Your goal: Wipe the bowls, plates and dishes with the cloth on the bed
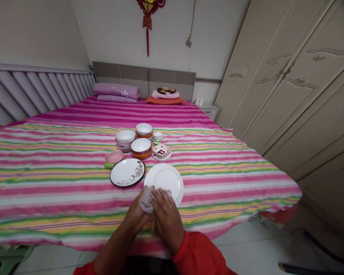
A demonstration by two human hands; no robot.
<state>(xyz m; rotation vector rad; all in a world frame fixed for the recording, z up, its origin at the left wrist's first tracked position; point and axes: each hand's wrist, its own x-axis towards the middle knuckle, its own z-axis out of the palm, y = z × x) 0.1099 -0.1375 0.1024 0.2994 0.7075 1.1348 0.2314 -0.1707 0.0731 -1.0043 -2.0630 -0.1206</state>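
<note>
A white ceramic plate point(166, 181) is held tilted over the striped bedsheet point(60, 187), showing its round foot ring. My left hand point(136, 214) grips a crumpled pale grey cloth point(147, 200) against the plate's near rim. My right hand point(167, 221) closes over the rim and part of the cloth, and a strip of cloth hangs down between my hands. Just left of the plate lies a white plate with a black rim and floral pattern point(127, 172).
Several bowls, a pink dish point(114, 156), and a square dish on a saucer point(161, 150) stand beyond the plates on the bed. Pillows lie at the headboard. A cream wardrobe point(286, 72) runs along the right, and a radiator-like slatted panel point(31, 93) stands on the left.
</note>
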